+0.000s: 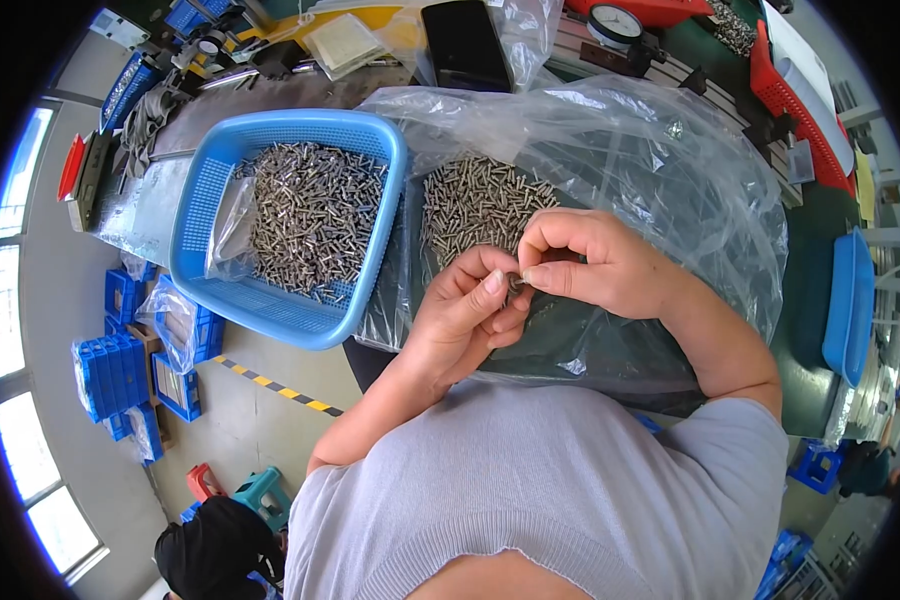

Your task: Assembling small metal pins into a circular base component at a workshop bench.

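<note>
Close in front of my body both hands meet, just at the near edge of a pile of small metal pins. My left hand is closed, its thumb and fingers around a small dark round metal part. From the right, my right hand pinches with thumb and forefinger against that part. Whatever sits between those right fingertips is too small and hidden to name. The pile lies on a clear plastic sheet. Left of it stands a blue basket holding many similar metal pins and a clear bag.
A black phone lies beyond the pile, beside a stack of pale cards. A dial gauge and a red basket stand at the far right. Another blue tray is at the right edge. Blue crates stand on the floor at left.
</note>
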Available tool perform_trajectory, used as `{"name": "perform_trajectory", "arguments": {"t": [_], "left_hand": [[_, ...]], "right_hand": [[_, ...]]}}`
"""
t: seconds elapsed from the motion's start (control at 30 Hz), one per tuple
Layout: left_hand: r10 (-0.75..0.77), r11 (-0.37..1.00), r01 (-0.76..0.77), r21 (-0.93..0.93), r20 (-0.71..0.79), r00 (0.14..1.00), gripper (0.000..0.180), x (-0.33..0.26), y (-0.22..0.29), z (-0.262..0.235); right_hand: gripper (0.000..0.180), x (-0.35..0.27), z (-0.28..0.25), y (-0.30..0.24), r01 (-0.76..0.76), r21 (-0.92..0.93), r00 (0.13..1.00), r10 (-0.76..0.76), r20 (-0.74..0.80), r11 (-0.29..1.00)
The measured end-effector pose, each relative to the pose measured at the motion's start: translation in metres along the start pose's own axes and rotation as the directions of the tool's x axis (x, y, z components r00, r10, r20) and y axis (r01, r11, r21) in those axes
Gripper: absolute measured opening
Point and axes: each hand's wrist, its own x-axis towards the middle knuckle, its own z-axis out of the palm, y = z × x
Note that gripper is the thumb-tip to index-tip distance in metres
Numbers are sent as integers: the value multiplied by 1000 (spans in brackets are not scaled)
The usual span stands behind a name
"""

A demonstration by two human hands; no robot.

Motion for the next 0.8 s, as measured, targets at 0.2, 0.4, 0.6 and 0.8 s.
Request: {"name": "perform_trajectory", "arguments": {"t": [0.2, 0.4, 0.6, 0.8], "left_hand": [[-1, 1000, 2, -24, 36, 999, 17, 0, -1, -3], [2, 999, 0, -35, 40, 999, 16, -1, -1, -4], [0, 1000, 0, -14, 36, 999, 16, -1, 1, -1], [-3, 1000, 3, -6, 4, 1000, 16, -1, 0, 0]], "right_hand": [[8, 0, 5, -2, 104, -61, 993, -107, -51, 993], [7, -1, 7, -2, 132, -88, 989, -137, -57, 987], [8, -1, 8, -5, 87, -71, 994, -92, -65, 994], [11, -1, 16, -4, 66, -102, 989, -79, -127, 993]]}}
